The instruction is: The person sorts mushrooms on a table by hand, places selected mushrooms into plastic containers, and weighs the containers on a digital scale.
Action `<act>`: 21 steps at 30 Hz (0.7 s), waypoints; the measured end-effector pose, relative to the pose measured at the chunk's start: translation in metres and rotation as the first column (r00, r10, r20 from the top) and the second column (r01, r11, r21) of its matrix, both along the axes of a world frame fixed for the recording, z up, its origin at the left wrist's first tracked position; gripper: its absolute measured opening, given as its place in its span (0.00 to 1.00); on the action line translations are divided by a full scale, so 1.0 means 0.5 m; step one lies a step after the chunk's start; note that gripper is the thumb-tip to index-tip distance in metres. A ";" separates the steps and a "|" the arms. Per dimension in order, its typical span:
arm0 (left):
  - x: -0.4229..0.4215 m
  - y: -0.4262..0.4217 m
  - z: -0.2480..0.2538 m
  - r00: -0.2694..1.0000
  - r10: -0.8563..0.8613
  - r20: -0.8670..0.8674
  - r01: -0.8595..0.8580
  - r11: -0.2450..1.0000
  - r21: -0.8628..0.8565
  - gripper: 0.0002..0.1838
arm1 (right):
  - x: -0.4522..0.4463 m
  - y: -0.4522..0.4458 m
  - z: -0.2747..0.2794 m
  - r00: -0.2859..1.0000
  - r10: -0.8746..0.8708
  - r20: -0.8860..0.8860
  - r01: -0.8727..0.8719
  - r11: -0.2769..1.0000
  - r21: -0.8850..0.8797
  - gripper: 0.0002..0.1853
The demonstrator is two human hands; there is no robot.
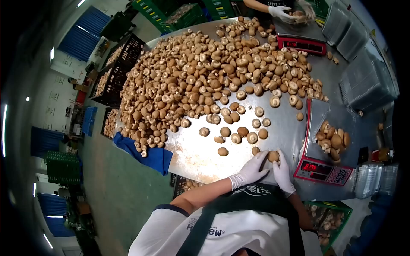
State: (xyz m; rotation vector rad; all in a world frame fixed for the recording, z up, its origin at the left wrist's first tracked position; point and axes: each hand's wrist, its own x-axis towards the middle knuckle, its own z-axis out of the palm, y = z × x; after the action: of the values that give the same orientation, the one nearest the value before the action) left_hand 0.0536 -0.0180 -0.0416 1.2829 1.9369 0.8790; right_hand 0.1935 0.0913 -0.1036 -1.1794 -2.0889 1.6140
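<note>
My left hand (251, 170), in a white glove, is at the near edge of the metal table (192, 149), its fingertips beside a brown mushroom (273, 156). On the other side of that mushroom is my right hand (282, 171), also gloved, with its fingers against it. A smaller mushroom (256, 150) lies just past my left fingertips. Several loose mushrooms sit between my hands and a large heap of mushrooms (183, 77). To the right, a red scale (323, 170) bears a clear tray of mushrooms (334, 141) and shows red digits.
Across the table a co-worker's gloved hands (292, 15) hold mushrooms behind a second red scale (301, 45). Clear plastic trays (369, 81) are stacked at the right. A blue cloth (143, 155) hangs over the left edge. A green crate (341, 213) stands below the near right edge.
</note>
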 end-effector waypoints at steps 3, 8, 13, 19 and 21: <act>0.001 0.019 0.003 0.999 -0.013 -0.043 0.017 0.995 0.095 0.35 | -0.010 0.018 -0.008 0.992 -0.018 0.126 0.008 0.997 0.076 0.30; -0.018 0.069 0.038 0.999 0.035 0.036 -0.043 0.964 0.264 0.31 | 0.018 0.015 0.024 0.996 -0.077 0.040 0.075 0.996 0.046 0.34; -0.046 0.179 0.120 0.968 -0.030 0.251 -0.053 0.946 0.320 0.25 | 0.082 -0.022 0.065 0.984 -0.065 -0.167 0.068 0.998 0.008 0.26; -0.065 0.377 0.132 0.960 -0.004 0.281 -0.072 0.963 0.259 0.24 | 0.193 -0.023 0.222 0.896 -0.275 -0.349 0.362 0.907 0.214 0.14; -0.060 0.459 0.145 0.879 -0.044 0.475 -0.028 0.989 0.144 0.24 | 0.237 -0.008 0.244 0.845 -0.446 -0.294 0.506 0.845 0.172 0.15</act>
State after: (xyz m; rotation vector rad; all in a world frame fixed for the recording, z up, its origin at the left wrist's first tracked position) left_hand 0.0236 0.2114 0.0309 1.0264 1.4948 1.2228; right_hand 0.3120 0.0873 0.0184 -1.2211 -1.6091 1.1624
